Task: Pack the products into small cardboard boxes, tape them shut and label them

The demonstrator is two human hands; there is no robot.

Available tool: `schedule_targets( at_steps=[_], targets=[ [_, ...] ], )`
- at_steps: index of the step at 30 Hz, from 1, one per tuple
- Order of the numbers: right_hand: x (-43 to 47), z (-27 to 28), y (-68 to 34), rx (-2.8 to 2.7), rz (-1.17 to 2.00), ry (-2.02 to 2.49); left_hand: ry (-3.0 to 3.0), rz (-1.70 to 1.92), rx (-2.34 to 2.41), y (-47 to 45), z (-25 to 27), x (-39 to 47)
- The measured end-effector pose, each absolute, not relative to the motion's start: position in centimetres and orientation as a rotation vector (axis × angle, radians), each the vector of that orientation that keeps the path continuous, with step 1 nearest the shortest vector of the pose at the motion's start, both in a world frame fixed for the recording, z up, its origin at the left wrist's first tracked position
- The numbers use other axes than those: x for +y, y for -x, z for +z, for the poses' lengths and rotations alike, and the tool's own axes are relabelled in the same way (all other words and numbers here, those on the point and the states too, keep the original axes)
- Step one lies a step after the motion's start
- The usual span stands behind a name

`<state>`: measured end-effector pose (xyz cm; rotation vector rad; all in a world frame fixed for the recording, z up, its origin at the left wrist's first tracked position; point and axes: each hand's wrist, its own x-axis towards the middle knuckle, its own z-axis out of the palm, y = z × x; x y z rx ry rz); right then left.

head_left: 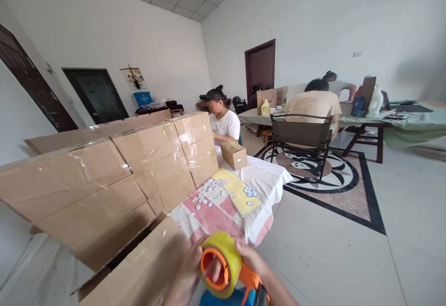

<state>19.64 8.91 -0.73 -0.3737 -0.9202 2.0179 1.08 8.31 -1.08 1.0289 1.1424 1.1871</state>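
A tape dispenser (249, 280) with an orange frame and blue parts is low in the view, close to my body. It carries a wide roll of yellowish packing tape (223, 241) on an orange core. My left hand (188, 269) grips the roll from the left side, and a fingertip shows inside the core. From the right, my right hand (252, 256) grips the dispenser, its thumb against the roll's edge. Just left of my hands stands an open cardboard box (139, 264).
Large taped cardboard panels (156, 157) rise at the left. A cloth-covered table (265, 171) holds a small closed carton (234, 154), yellow sheets (244, 199) and scattered white pieces (205, 199). A person in white (226, 125) sits behind it. Others work at right, near a chair (301, 132).
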Motion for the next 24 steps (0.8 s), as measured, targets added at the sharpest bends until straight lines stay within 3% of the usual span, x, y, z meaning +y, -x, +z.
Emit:
schedule_targets(
  at_steps=[7,13,24],
  targets=[
    [9.4,-3.5,-17.4,-0.797,1.624,0.801,-1.097,1.511,1.617,-1.9,-5.5,6.7],
    [8.9,-4.4,-16.6,-1.007,1.190,1.056,-1.186,1.815,1.568,-5.3,-7.6,4.6],
    [8.7,-6.8,-16.5,-0.907,1.158,0.971,-1.176,1.766,1.739,-7.4,-10.0,3.4]
  ],
)
